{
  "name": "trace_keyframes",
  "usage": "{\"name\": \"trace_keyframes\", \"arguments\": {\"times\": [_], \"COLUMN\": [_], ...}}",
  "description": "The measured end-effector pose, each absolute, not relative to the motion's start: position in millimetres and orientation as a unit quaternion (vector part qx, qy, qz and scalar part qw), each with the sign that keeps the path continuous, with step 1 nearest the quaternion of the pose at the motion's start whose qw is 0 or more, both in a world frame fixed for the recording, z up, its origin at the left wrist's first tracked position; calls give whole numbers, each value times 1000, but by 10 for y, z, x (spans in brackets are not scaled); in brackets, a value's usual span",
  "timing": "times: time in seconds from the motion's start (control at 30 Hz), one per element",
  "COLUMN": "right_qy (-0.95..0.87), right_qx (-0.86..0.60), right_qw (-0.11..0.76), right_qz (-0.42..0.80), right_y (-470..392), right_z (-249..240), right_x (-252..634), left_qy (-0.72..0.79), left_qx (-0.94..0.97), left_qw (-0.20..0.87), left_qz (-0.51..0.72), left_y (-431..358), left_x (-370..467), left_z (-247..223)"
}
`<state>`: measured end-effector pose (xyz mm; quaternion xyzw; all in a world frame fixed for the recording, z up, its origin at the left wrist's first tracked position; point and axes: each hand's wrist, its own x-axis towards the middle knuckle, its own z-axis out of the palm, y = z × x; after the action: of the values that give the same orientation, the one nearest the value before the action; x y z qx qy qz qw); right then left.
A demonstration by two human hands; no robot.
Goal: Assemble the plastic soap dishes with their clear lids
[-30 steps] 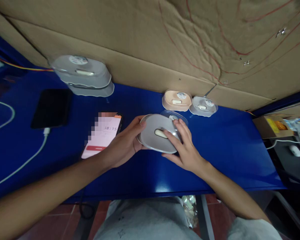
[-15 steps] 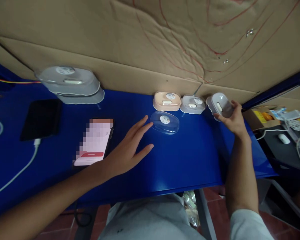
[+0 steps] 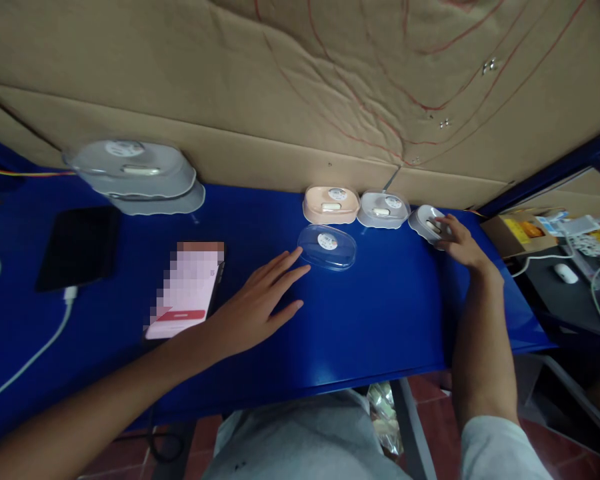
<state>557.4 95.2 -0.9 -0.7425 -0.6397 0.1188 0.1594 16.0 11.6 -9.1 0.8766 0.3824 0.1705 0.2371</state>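
Note:
My left hand [image 3: 253, 307] is open over the blue table, fingers spread and holding nothing; its fingertips are beside a clear oval lid [image 3: 336, 253] with a round label. My right hand [image 3: 463, 243] is at the right end of an uncovered grey box [image 3: 421, 219], fingers apart, with a fingertip reaching over the white piece inside. That box stands against the cardboard. To its left are a lidded grey box [image 3: 375, 217] and a lidded peach box [image 3: 313, 210].
Stacked grey boxes [image 3: 175, 173] stand at the back left. A dark device [image 3: 77, 247] with a white cable and a lit phone [image 3: 193, 287] lie on the blue table [image 3: 370, 320]. Cardboard [image 3: 180, 87] covers the wall. An open carton [image 3: 535, 240] and white mouse [image 3: 565, 273] are at right.
The uncovered grey box has come down from its tilted position to the table. My right hand's fingers have shifted from around its sides to over its right end. My left hand remains spread.

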Motion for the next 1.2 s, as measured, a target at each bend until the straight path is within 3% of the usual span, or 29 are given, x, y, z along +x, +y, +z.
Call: {"name": "trace_keyframes", "arguments": {"times": [0.53,0.9,1.1,1.2], "right_qy": [-727,-848,-847,-833], "right_qx": [-648,-447,-429,-461], "right_qw": [59,56,80,77], "right_qz": [218,281,304,296], "right_y": [604,324,308,305], "right_z": [324,448,422,396], "right_x": [4895,3755,3690,3676], "left_qy": [378,411,410,453], "left_qx": [882,880,887,854], "left_qw": [217,125,154,173], "left_qz": [178,201,147,190], "left_y": [163,188,256,276], "left_x": [175,152,51,57], "left_z": [-104,-66,-97,-62]}}
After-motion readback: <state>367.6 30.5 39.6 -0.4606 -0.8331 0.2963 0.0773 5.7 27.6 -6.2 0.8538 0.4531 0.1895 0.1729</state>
